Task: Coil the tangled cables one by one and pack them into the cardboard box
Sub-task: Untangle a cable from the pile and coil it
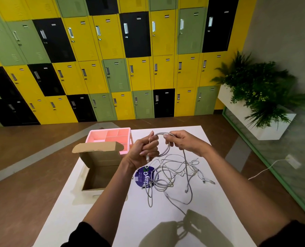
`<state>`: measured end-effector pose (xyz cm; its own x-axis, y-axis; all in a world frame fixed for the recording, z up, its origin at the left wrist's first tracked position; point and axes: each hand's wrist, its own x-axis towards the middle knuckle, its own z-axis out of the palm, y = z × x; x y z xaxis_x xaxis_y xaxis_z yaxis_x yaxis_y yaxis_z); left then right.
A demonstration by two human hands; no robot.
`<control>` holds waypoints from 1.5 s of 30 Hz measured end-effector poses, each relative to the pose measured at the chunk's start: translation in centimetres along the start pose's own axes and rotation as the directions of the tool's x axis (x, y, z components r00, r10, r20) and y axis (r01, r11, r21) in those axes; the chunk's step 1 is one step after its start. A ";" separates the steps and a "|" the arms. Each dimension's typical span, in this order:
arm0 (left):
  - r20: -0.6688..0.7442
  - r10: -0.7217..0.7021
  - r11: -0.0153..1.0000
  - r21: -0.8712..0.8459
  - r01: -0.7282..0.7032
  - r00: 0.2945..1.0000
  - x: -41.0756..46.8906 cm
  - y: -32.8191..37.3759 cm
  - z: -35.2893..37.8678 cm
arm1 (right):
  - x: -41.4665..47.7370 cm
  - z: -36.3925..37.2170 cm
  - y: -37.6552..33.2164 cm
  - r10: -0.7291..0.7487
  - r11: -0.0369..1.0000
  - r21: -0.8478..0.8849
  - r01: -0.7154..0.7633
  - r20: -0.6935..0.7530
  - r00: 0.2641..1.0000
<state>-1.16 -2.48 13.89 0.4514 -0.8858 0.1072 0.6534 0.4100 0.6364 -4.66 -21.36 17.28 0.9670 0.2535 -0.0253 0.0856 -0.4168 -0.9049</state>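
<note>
- Cables (pixel 161 186), thin, grey-white and heaped in a loose tangle, lay on the near right part of a white rectangular table (pixel 139 220), the largest item within reach.
- A brown cardboard box (pixel 101 158) stood at the table's left edge with its lid flap raised. No cable was seen on the visible part of its floor.
- A pink plastic divided tray (pixel 109 135) sat just behind the box. Whether the two touched could not be determined.
- A round blue sticker (pixel 144 177) lay flat under the tangle's left side.
- The left hand (pixel 144 148) was clenched round gathered turns of one held cable (pixel 164 154), raised above the tangle. A plug (pixel 147 158) hung below the fist.
- The right hand (pixel 182 141) pinched the same cable at the top of the loop, fingers curled. The loose length dropped from it into the heap.
- Assessment: the cables appeared light, limp and smooth, with some spring, so turns would likely slip open unless clamped. The plugs were judged the only stiff, snag-prone parts.
- Recommended hold: clamp the turns at one point on the loop in the fist and feed the loose run through the other hand's fingers. The trailing end should be lifted clear of neighbouring strands rather than tugged.
</note>
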 end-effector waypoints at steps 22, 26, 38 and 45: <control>-0.339 0.400 0.859 0.464 -0.218 0.852 1.0 1.2 0.5 | -0.5 4.3 0.8 0.338 0.892 -0.397 -0.217 0.265 0.903; -0.369 0.436 0.821 0.537 -0.195 0.821 1.0 1.0 0.0 | -0.5 4.3 -0.3 0.328 0.874 -0.454 -0.170 0.295 0.897; -0.458 0.375 0.705 0.705 0.073 0.806 -0.3 -0.8 -0.3 | -0.3 1.0 -2.9 0.070 0.746 -0.665 0.047 0.148 0.986; -0.416 0.135 0.718 0.666 0.201 0.899 0.1 -1.7 -0.2 | 0.1 -0.2 -3.3 -0.134 0.745 -0.665 0.047 -0.082 0.988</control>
<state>-2.06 -3.21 12.65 0.7471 -0.6507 -0.1358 0.1552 -0.0279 0.9875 -4.76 -20.12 20.34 0.9630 0.2352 0.1314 0.2684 -0.8795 -0.3931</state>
